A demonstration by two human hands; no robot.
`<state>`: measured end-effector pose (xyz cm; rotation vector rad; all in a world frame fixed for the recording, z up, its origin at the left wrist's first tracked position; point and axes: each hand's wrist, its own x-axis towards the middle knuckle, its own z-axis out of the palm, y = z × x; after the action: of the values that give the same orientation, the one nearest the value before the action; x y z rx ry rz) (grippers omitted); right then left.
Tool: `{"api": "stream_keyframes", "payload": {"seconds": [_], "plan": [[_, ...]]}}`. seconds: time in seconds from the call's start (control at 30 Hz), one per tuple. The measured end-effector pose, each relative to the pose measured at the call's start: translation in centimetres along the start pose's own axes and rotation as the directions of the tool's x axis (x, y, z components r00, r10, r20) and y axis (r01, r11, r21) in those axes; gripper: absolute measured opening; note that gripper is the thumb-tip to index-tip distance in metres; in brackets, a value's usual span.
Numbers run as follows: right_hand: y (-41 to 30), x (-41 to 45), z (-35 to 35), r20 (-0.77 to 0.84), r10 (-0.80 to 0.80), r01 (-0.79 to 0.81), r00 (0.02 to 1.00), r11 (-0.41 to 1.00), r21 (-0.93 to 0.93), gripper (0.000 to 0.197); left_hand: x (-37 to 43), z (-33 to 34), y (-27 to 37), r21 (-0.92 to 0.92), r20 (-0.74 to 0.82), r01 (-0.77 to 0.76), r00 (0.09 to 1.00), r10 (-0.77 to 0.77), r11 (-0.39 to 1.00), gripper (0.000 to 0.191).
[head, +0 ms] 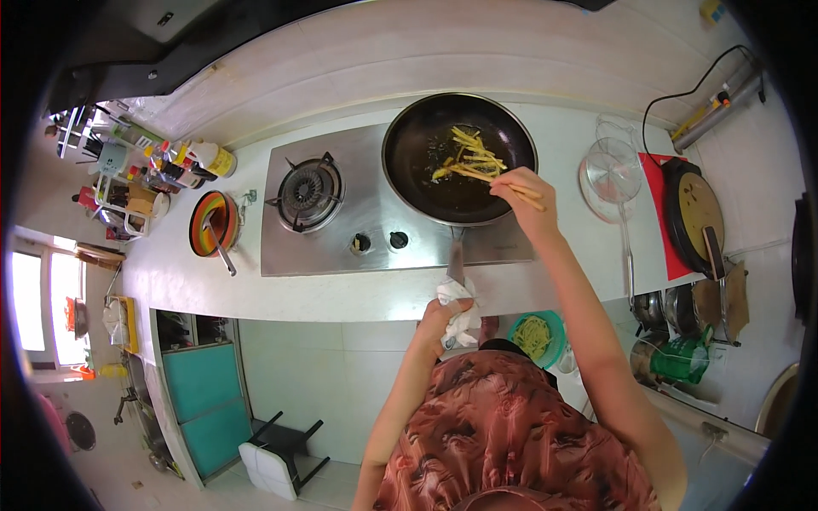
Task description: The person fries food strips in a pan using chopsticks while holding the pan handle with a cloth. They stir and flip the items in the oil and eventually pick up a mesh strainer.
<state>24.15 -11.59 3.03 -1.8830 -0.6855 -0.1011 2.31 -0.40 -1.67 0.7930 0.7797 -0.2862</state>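
Note:
A dark frying pan rests over the right side of the steel gas stove. Pale yellow strips of food lie in shiny oil in the pan's middle. My right hand pinches a pair of wooden chopsticks, whose tips reach the strips. With my left hand I grip the pan handle through a white cloth; the handle's end is hidden under it. Below the counter edge, near my body, a teal basket holds more pale strips.
The left burner is bare. Beyond it stand a striped bowl with a spoon and several bottles. On the right are a strainer and a round electric pan on a red mat. A stool stands below left.

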Motion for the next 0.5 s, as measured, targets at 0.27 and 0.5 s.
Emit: {"api": "stream_keyframes", "payload": {"seconds": [0.27, 0.5], "plan": [[3.0, 0.3, -1.7, -0.106, -0.039, 0.043, 0.994, 0.999, 0.03, 0.008, -0.1, 0.6, 0.5, 0.033, 0.023, 0.034, 0.999, -0.035, 0.999, 0.035], [0.1, -2.3, -3.4, -0.074, 0.089, -0.084, 0.993, 0.994, 0.065, 0.009, 0.3, -0.2, 0.1, 0.017, 0.018, 0.016, 1.0, -0.016, 1.0, 0.027]]}}
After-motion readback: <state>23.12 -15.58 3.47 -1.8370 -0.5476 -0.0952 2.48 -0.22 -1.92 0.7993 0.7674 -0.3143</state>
